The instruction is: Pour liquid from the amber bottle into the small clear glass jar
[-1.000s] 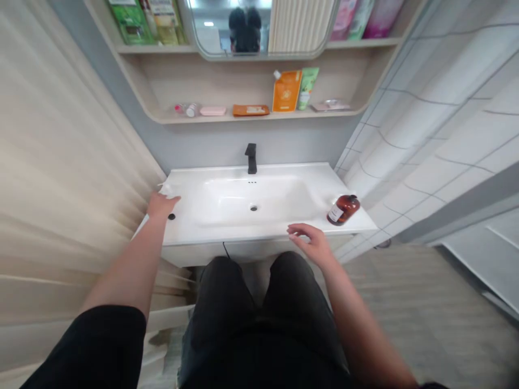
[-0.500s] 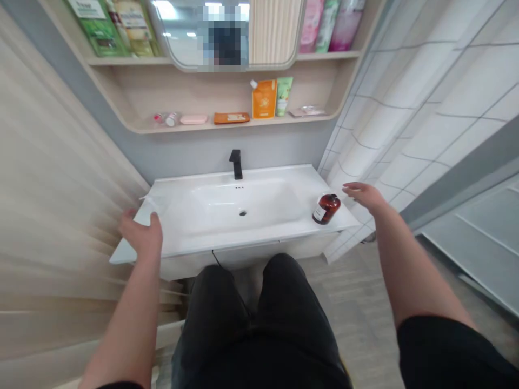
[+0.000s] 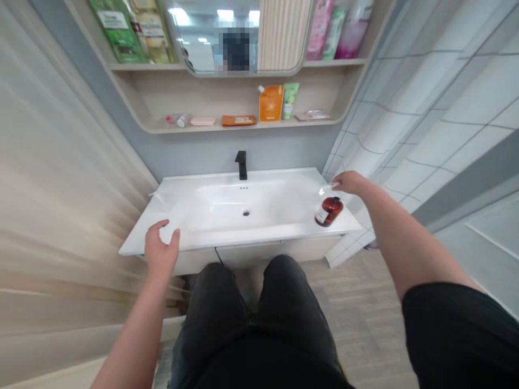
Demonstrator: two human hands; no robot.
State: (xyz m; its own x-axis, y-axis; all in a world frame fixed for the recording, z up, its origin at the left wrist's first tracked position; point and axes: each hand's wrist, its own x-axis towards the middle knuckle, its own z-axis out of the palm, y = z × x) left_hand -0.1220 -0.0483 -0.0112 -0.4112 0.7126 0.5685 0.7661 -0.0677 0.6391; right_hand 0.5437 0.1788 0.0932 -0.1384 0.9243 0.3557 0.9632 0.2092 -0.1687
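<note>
A white ceramic washbasin with a wide flat counter fills the middle of my view. My left hand hangs at the counter's front edge, fingers apart, touching nothing I can be sure of. My right hand reaches over the counter's back right corner, just behind an amber glass pump-less bottle lying on its side. That hand holds nothing visible, though a small pale glint shows near its fingertips. A translucent patch lies at the counter's left end.
A matte black faucet stands at the basin's back. Above it, a wooden shelf holds several toiletries under a mirror. A beige pleated curtain runs along the left, white tiles along the right. My dark shorts fill the bottom.
My right hand has moved from the counter's front edge, past the bottle's right, to behind it. My left hand has moved from the counter's left end to the front edge.
</note>
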